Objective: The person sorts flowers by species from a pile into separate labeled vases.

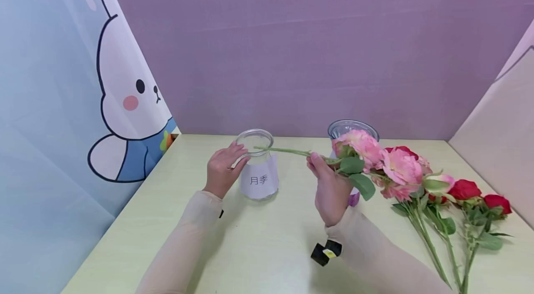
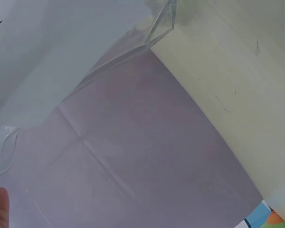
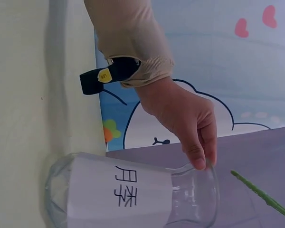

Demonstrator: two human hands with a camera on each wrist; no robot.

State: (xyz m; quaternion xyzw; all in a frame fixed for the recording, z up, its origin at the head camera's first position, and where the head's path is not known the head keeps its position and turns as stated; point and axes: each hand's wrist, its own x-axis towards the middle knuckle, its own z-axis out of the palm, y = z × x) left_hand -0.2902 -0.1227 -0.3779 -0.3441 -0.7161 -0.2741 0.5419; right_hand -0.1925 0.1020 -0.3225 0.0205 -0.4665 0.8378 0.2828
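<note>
I see the left hand (image 1: 225,169) holding the labelled vase (image 1: 259,178) at its rim, thumb apart from fingers. The right hand (image 1: 333,194) pinches the green stem (image 1: 288,150) of a pink flower (image 1: 362,146); its tip sits just above the vase's mouth. Red flowers (image 1: 465,189) lie on the table (image 1: 267,252).

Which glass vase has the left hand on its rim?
The clear vase with black writing facing you. The left hand touches its rim; the bluish vase stands apart, partly hidden behind the pink flowers.
</note>
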